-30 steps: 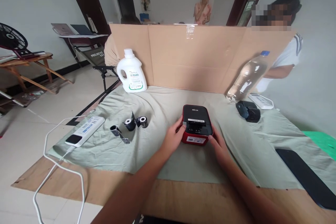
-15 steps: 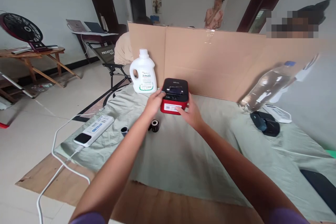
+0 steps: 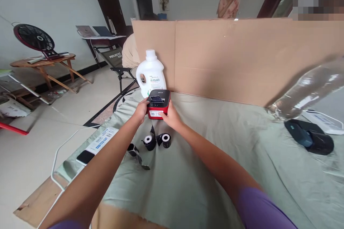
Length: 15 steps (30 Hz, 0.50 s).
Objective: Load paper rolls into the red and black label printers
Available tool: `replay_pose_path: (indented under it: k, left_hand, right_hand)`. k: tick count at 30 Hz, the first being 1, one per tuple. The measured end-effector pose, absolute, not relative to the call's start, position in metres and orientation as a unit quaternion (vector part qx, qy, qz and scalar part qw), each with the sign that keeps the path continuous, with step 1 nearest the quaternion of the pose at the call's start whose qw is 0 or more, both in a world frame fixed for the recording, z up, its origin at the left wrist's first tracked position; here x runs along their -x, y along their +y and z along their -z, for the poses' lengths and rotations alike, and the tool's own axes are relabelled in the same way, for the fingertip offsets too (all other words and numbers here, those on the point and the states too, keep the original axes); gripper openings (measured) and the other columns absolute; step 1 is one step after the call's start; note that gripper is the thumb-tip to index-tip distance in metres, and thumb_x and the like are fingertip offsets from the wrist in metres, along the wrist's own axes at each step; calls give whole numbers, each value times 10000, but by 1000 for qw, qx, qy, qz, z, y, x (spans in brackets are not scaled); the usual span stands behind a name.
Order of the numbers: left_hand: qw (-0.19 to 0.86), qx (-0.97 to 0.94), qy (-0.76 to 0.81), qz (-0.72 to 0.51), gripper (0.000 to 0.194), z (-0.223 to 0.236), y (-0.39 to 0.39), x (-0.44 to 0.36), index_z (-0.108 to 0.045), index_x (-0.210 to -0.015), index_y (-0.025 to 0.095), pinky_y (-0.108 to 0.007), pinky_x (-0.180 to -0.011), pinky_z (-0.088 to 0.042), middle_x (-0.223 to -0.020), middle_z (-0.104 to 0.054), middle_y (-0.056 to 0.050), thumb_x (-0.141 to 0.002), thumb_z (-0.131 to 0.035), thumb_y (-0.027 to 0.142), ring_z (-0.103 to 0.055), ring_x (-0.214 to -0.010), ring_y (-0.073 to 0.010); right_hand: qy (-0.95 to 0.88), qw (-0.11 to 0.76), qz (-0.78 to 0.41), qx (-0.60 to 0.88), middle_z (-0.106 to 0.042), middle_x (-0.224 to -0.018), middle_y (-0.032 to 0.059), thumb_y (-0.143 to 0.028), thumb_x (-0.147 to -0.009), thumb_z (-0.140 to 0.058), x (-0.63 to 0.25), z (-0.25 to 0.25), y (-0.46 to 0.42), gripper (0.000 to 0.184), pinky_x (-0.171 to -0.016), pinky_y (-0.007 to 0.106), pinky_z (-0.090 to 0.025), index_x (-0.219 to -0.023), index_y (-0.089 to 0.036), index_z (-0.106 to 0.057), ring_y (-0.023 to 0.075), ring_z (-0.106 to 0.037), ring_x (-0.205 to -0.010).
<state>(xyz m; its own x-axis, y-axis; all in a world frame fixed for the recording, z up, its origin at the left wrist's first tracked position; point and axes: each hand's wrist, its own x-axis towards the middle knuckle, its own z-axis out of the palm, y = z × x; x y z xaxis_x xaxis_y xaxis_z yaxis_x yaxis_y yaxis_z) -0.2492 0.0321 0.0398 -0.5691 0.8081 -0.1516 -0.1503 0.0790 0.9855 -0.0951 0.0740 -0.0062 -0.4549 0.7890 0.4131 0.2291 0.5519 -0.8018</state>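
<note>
A small red-and-black box that looks like a label printer (image 3: 159,105) is between my two hands over the green cloth. A dark piece of strip lies at the slot on its top, and a white label is on its red front. My left hand (image 3: 141,111) grips its left side. On the right side my right hand (image 3: 172,116) closes round it, thumb across the front label. Nearer to me stand two black rolls with white cores, the left roll (image 3: 149,144) and the right roll (image 3: 166,141). A loose curled black strip (image 3: 135,152) lies beside them.
Behind the printer stands a white detergent bottle (image 3: 152,73), against a cardboard panel (image 3: 228,61). A white power strip-like unit (image 3: 100,141) lies left by my forearm. At right are a clear plastic bottle-shaped object (image 3: 309,84) and dark objects (image 3: 309,137). A person (image 3: 228,6) stands beyond the panel.
Both hands have moved the printer left, from beside the detergent bottle to in front of its base. My view has shifted, and more of the black rolls and strip shows.
</note>
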Motion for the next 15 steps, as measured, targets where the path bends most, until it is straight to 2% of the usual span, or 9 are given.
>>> replay_pose_path:
  k: [3, 6, 8, 11, 12, 14, 15]
  left_hand:
    - [372, -268, 643, -614, 512, -37, 34, 247, -580, -1376, 173, -251, -668, -510, -991, -746, -57, -872, -488, 164, -674, -758, -155]
    - [339, -280, 669, -600, 429, -42, 31, 246, -603, -1311, 120, -290, -790, -532, -1028, -739, -81, -902, -507, 209, -683, -881, -181]
    - [286, -282, 681, -612, 394, -49, 21, 244, -611, -1266, 106, -350, -906, -524, -1140, -715, -119, -917, -521, 266, -655, -1073, -235]
    - [162, -291, 666, -668, 401, -63, -9, 224, -579, -1291, 202, -428, -1063, -446, -1418, -578, -105, -945, -500, 388, -456, -1379, -283]
    - [116, -310, 646, -688, 394, -65, -21, 211, -571, -1292, 247, -433, -1091, -421, -1462, -543, -75, -952, -487, 426, -416, -1413, -275]
    - [4, -393, 567, -724, 359, -63, -46, 170, -601, -1222, 248, -451, -1095, -408, -1382, -599, -86, -962, -457, 450, -501, -1331, -276]
    - [-4, -450, 541, -711, 342, -57, -57, 145, -609, -1186, 228, -452, -1080, -421, -1318, -634, -89, -973, -433, 429, -550, -1270, -264]
  right_hand:
    - [-778, 407, -349, 328, -467, -1501, 155, -270, -802, -699, 98, 11, 79, 847, -1194, 521, -304, -1537, -181, -289, 333, -406, -1406]
    - [-773, 394, -363, 340, -419, -1546, 166, -283, -821, -674, 91, 11, 76, 848, -1211, 506, -288, -1553, -146, -268, 327, -367, -1446]
    - [-772, 382, -365, 352, -383, -1573, 176, -307, -851, -637, 72, 12, 67, 815, -1220, 496, -280, -1557, -126, -273, 323, -338, -1471]
    - [-782, 365, -346, 368, -391, -1575, 152, -354, -884, -592, 12, 19, 43, 738, -1216, 520, -284, -1549, -183, -320, 313, -346, -1474]
    - [-786, 359, -334, 376, -427, -1553, 139, -367, -885, -590, -17, 23, 34, 709, -1202, 532, -305, -1535, -217, -351, 310, -378, -1455]
    - [-792, 358, -292, 398, -505, -1486, 125, -384, -886, -586, -86, 33, 15, 628, -1164, 521, -366, -1483, -258, -437, 298, -460, -1394]
    - [-794, 359, -263, 413, -543, -1443, 126, -384, -883, -586, -124, 37, 6, 581, -1139, 509, -397, -1443, -268, -485, 293, -500, -1356]
